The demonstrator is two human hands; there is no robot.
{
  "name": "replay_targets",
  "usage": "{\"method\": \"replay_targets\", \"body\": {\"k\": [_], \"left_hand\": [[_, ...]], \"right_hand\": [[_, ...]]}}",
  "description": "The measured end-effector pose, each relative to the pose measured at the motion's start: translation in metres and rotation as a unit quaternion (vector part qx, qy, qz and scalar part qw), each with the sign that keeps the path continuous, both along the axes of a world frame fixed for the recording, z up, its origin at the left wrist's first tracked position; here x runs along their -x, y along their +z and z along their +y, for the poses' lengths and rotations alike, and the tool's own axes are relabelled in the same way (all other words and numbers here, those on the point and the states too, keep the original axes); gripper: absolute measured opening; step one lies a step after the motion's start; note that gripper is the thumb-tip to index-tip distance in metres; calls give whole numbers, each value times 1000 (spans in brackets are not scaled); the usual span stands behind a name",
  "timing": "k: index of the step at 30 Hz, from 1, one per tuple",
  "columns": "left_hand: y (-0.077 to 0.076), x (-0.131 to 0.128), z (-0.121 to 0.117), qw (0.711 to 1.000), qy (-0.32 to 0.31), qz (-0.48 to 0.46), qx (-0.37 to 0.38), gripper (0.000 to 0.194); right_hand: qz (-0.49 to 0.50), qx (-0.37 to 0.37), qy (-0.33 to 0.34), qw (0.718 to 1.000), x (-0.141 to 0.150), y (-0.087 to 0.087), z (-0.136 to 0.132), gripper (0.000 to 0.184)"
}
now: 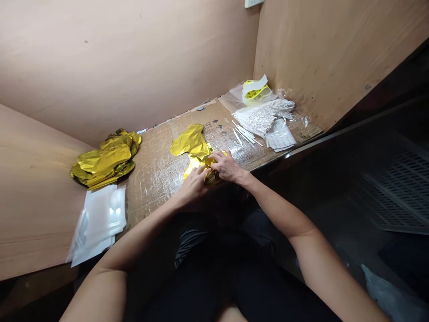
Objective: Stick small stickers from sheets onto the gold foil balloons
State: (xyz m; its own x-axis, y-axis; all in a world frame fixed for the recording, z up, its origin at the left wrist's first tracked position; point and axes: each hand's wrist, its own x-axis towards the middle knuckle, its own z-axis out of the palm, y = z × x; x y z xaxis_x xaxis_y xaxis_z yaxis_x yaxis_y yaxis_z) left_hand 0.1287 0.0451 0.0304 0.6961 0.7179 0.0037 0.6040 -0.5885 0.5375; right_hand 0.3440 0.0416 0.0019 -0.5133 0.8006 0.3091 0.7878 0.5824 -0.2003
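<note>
A flat gold foil balloon (191,142), wrinkled and shiny, lies on the tape-covered cardboard at the front of the worktop. My left hand (195,183) grips its near edge, fingers bent over the foil. Close beside it, my right hand (225,165) pinches the foil with curled fingers. Both hands nearly meet at the table's front edge. Part of the foil bunches between and under them, so what the fingertips hold exactly is partly hidden.
Gold foil pieces (103,161) are heaped at the left, behind clear plastic bags (103,214). White sticks (264,114) are piled at the right, near white packets (280,135) and a yellow-and-white tape roll (256,91). Wooden panels (150,53) enclose the worktop.
</note>
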Motion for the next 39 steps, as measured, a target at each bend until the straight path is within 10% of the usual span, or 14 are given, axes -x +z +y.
{"method": "replay_targets", "body": {"k": [3, 6, 11, 16, 23, 28, 35, 39], "left_hand": [[4, 0, -4, 989, 53, 94, -100, 42], [46, 2, 45, 976, 51, 163, -134, 34], [186, 2, 161, 969, 47, 211, -123, 24], [307, 0, 194, 947, 104, 228, -199, 29], [359, 22, 188, 922, 167, 145, -318, 40], [298, 33, 168, 914, 150, 107, -362, 23], [63, 26, 82, 940, 81, 172, -284, 28], [-16, 25, 28, 951, 75, 189, -234, 28]], "right_hand": [[13, -14, 23, 1000, 6, 10, 3, 36], [-8, -44, 12, 999, 11, 55, 35, 37], [-42, 7, -21, 999, 23, 185, 132, 39], [-38, 22, -89, 995, 46, 296, 189, 24], [-45, -186, -160, 968, 69, 352, 197, 29], [-79, -208, -139, 965, 61, 300, 178, 27], [-135, -134, -48, 981, 45, 64, 104, 33], [-142, -20, -58, 988, 39, -9, 51, 23]]}}
